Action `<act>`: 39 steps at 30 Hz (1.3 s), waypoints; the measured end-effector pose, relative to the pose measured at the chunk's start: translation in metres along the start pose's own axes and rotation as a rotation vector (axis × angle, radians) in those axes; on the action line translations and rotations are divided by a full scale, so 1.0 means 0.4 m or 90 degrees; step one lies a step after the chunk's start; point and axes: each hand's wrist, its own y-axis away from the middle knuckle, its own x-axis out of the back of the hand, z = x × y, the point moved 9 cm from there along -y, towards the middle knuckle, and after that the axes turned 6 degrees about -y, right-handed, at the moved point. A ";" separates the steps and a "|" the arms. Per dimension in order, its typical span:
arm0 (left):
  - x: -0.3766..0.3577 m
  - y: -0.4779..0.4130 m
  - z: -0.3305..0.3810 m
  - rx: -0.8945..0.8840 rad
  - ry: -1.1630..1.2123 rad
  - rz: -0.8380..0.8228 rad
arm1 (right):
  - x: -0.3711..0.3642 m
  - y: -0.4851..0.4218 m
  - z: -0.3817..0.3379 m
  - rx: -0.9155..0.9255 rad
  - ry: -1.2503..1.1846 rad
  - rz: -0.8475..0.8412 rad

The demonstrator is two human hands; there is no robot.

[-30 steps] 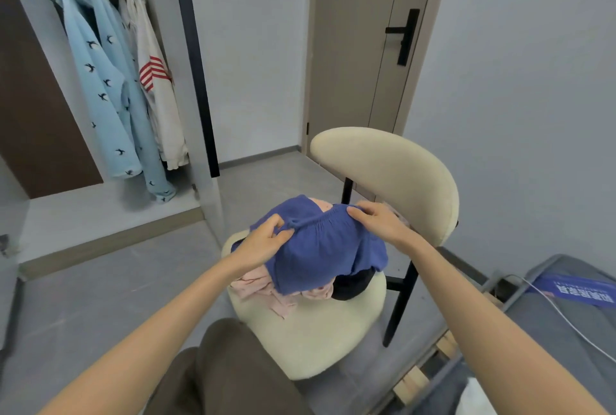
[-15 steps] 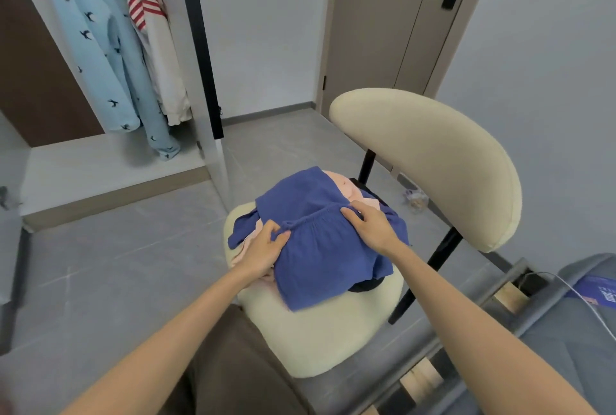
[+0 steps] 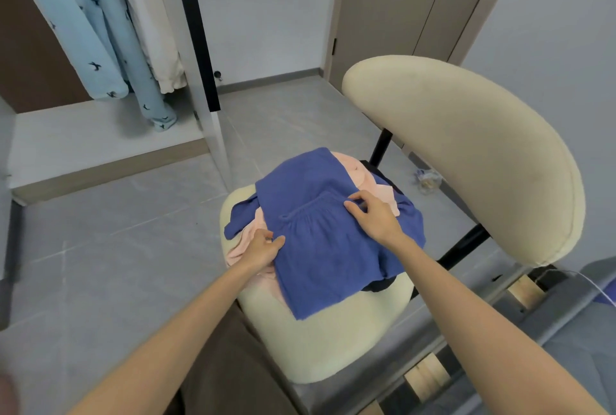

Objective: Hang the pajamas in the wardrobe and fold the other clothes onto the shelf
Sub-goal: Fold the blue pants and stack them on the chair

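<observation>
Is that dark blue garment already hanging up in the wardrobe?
No, the dark blue garment lies on the chair seat over pink clothes, gripped by the left hand and right hand.

Grey tiled floor (image 3: 116, 264) meets a pale far wall (image 3: 266, 8) and beige door (image 3: 383, 8). Wardrobe (image 3: 83, 134) far left, cream chair (image 3: 466, 154) centre, grey bed (image 3: 566, 331) near right.

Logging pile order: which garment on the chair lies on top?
The blue garment; it spreads over the pink one and the dark one, which only peek out at its edges.
</observation>
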 end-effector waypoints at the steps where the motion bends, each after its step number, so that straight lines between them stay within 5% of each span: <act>1: -0.005 0.007 -0.013 0.014 0.014 -0.003 | 0.010 0.011 0.010 -0.013 -0.012 0.008; 9: -0.126 0.107 -0.085 0.105 0.237 -0.126 | 0.077 0.139 0.116 -0.142 -0.166 0.025; 21: -0.175 0.160 -0.150 0.124 0.088 -0.037 | 0.066 0.274 0.174 -0.172 -0.188 -0.084; 31: -0.155 0.184 -0.122 0.081 0.066 -0.058 | 0.139 0.258 0.179 -0.153 -0.214 0.060; 36: -0.173 0.190 -0.133 0.123 0.004 -0.061 | 0.107 0.269 0.224 -0.255 -0.205 0.093; 39: -0.174 0.194 -0.146 0.175 0.029 -0.040 | 0.064 0.278 0.228 -0.330 -0.340 0.080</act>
